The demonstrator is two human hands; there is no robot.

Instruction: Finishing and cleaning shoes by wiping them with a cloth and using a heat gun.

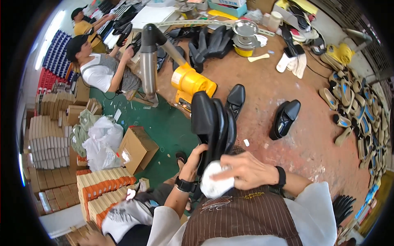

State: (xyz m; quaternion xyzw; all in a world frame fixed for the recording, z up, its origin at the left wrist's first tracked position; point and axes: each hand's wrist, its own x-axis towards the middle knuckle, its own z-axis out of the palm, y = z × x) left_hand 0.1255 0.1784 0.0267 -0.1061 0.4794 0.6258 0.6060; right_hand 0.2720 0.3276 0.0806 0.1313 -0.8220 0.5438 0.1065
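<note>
Several black leather shoes (204,117) stand pressed together, toes up, above the near edge of the table. My left hand (192,165) is wrapped round their lower end from the left side. A white cloth (214,183) is bunched in my right hand (249,170), against the lower part of the shoes. The fingers of that hand press onto the cloth and partly cover it. Just beyond the held shoes lies a single black shoe (236,98). Farther right, more black footwear (285,118) rests on the brown tabletop (262,90).
A yellow machine (191,82) with a bent metal pipe (148,69) stands at the table's left edge. Beige shoes (357,106) are heaped along the right. Tins (245,37) and black shoes (213,43) lie at the back. Co-workers (100,69) sit left; cartons (137,149) stand on the floor.
</note>
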